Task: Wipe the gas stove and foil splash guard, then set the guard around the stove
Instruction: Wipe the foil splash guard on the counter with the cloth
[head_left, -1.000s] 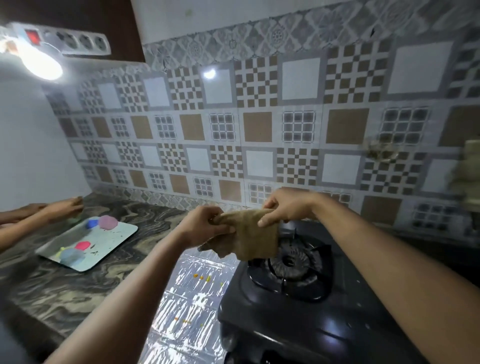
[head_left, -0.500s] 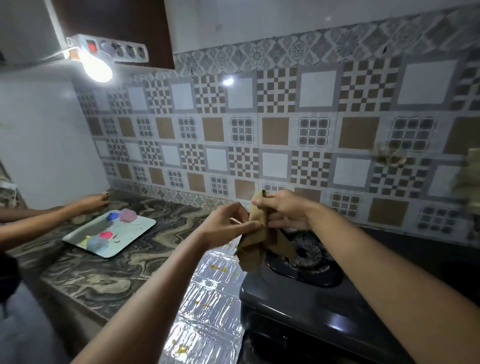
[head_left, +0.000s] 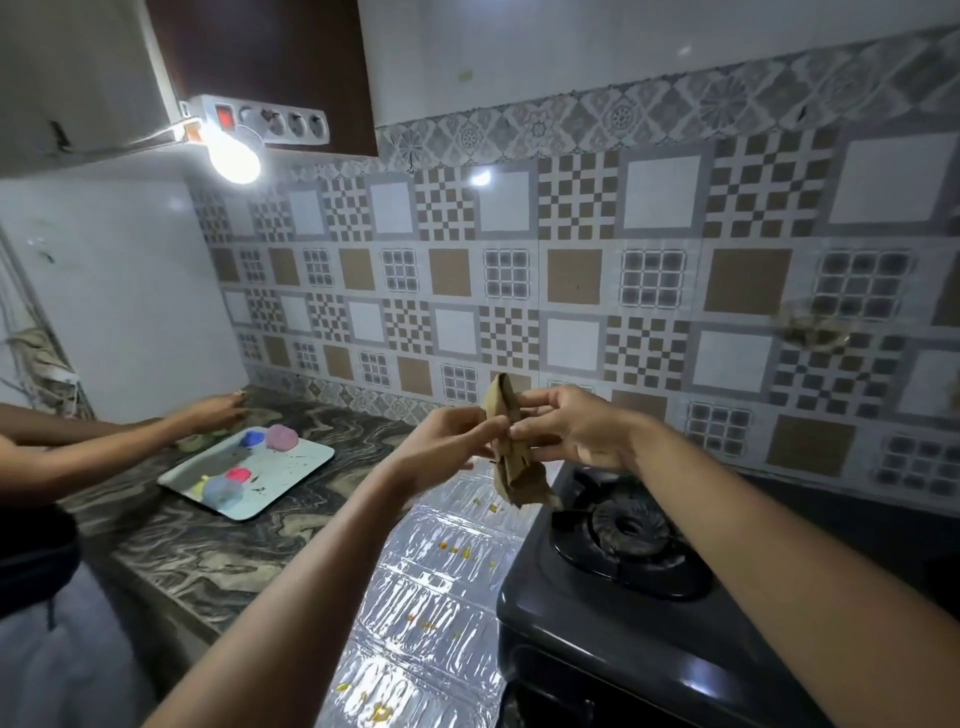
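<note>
Head: tray (head_left: 291, 464) holds lumps (head_left: 281, 436), near guard (head_left: 431, 577).

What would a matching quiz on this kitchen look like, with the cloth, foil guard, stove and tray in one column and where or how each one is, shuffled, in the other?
Things:
1. brown cloth
2. foil splash guard
3. gas stove
4. tray

Places or states:
a. lying flat on the counter, dotted with yellow specks
b. held up between the left hand and right hand
c. furthest left, with coloured lumps on it
d. black, standing right of the foil

Pairs: 1-b, 2-a, 3-d, 4-c.
</note>
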